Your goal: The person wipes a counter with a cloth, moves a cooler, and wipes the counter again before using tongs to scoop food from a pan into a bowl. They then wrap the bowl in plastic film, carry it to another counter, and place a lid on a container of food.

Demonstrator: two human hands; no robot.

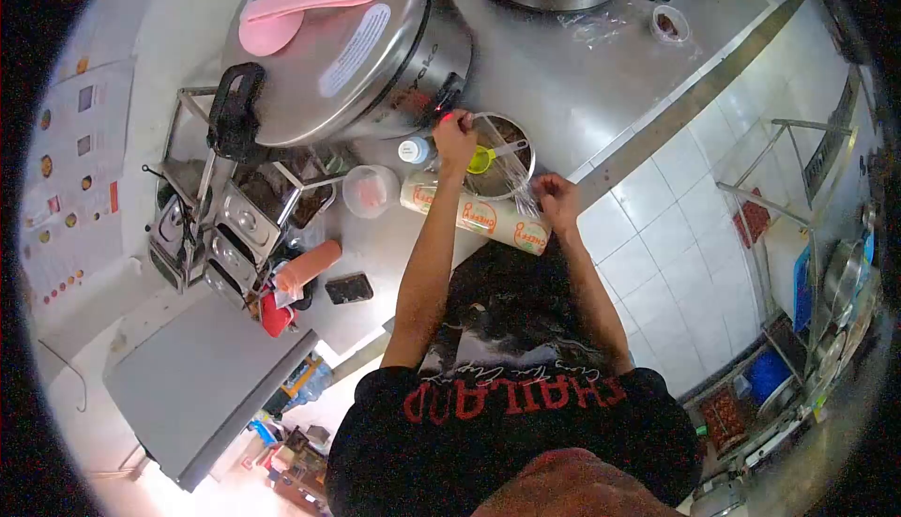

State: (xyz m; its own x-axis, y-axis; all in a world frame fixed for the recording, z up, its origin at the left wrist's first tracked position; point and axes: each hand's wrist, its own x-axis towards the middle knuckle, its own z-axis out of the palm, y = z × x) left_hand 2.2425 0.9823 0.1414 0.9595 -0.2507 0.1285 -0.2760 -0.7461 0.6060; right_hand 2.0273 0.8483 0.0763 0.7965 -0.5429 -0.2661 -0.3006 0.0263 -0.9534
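A sheet of clear cling film [516,172] stretches across a round metal bowl [532,134]. My left hand [455,144] is closed at the bowl's far left rim, pinching the film's edge. At the near right side, my right hand [557,200] is closed on a gathered bunch of the film. In the bowl lies a yellow-green measuring scoop [481,159] on dark contents that I cannot make out. A cling film roll [479,217] with orange print lies across the counter edge, between the bowl and my body.
A large steel cooker [328,57] with pink rice paddles [310,1] on its lid stands at the left. Nearby are a white-capped bottle [413,150], a plastic tub [370,190] and a phone [349,289]. A small cup [669,24] sits farther back.
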